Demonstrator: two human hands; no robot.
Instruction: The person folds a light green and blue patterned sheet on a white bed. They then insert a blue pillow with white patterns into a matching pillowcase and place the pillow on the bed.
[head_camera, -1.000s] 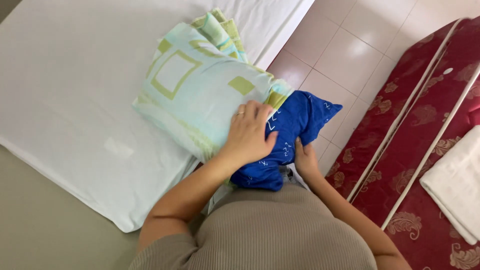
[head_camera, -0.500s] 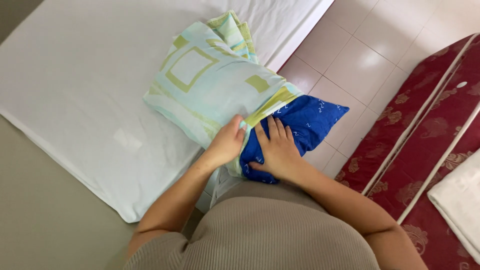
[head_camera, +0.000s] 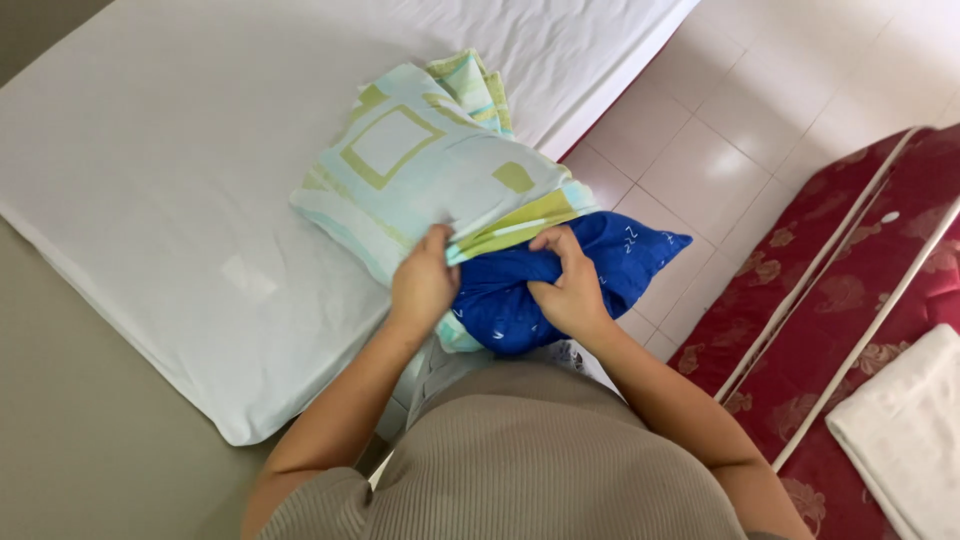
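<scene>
A blue pillow (head_camera: 610, 265) sticks halfway out of a pale green and turquoise patterned pillowcase (head_camera: 420, 170), both lying at the near edge of a white-sheeted mattress (head_camera: 180, 170). My left hand (head_camera: 422, 288) grips the open hem of the pillowcase, thumb on top. My right hand (head_camera: 568, 285) presses on the blue pillow just below the hem, fingers curled into its fabric. The pillow's far corner hangs over the tiled floor.
White floor tiles (head_camera: 760, 110) run between the bed and a dark red flowered mattress (head_camera: 850, 290) standing at the right. A folded white cloth (head_camera: 900, 430) lies on that mattress. My beige ribbed top fills the lower middle.
Both hands have shifted to the pillowcase opening: the left one moved from the pillow's top to the hem, and the right came up from below onto the blue pillow.
</scene>
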